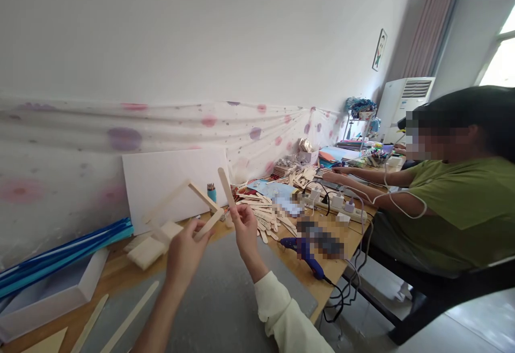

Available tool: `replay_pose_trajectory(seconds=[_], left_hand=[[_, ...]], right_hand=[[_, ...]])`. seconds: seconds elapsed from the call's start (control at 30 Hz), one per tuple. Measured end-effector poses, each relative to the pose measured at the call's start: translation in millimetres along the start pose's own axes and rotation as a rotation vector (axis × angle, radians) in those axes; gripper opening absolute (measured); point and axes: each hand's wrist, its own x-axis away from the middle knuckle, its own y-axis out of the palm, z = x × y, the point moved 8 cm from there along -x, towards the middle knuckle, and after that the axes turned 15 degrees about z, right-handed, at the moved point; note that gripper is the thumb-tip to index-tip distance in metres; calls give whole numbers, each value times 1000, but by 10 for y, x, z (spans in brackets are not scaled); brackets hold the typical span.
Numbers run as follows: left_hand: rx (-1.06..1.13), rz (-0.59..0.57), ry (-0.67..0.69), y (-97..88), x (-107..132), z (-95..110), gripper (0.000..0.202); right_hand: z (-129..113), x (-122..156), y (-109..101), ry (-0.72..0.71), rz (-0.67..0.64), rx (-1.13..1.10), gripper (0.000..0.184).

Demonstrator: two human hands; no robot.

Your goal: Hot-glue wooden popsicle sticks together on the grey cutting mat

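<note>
My left hand (185,251) grips a frame of joined wooden craft sticks (204,198), raised above the grey mat (225,288). Two of its sticks meet at a corner pointing right; its far left side is blurred. Upright in my right hand (245,232) is a single craft stick (226,185), pinched near its lower end, beside the frame but apart from it. Loose sticks lie at the lower left, one of them a pale stick (131,315) on the mat. Behind my left hand are stacked pale wooden blocks or sticks (147,251).
A pile of craft sticks (261,213) spreads beyond my right hand. The blue glue gun (308,256) and its cable lie at the table's right edge, near a power strip (341,205). At left, blue strips (72,254) rest over a white box (60,299). A co-worker (454,197) sits at right.
</note>
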Motion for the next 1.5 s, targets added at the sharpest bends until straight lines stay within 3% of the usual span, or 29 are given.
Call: replay_pose_trajectory(seconds=[0.27, 0.63, 0.87, 1.2, 1.4, 1.5], left_hand=[[86, -87, 7, 266, -44, -84, 21], [308, -184, -157, 581, 12, -359, 27], [426, -109, -343, 468, -77, -466, 50], [576, -92, -476, 412, -72, -452, 51], [614, 121, -552, 181, -223, -690, 53], [679, 217, -586, 41, -322, -683, 59]], right_hand=[[352, 200, 124, 191, -152, -56, 37], [759, 291, -16, 260, -17, 16, 43], [810, 268, -81, 253, 50, 54, 45], [783, 346, -15, 260, 1, 78, 41], [787, 344, -47, 241, 15, 89, 41], [800, 328, -77, 249, 44, 67, 38]])
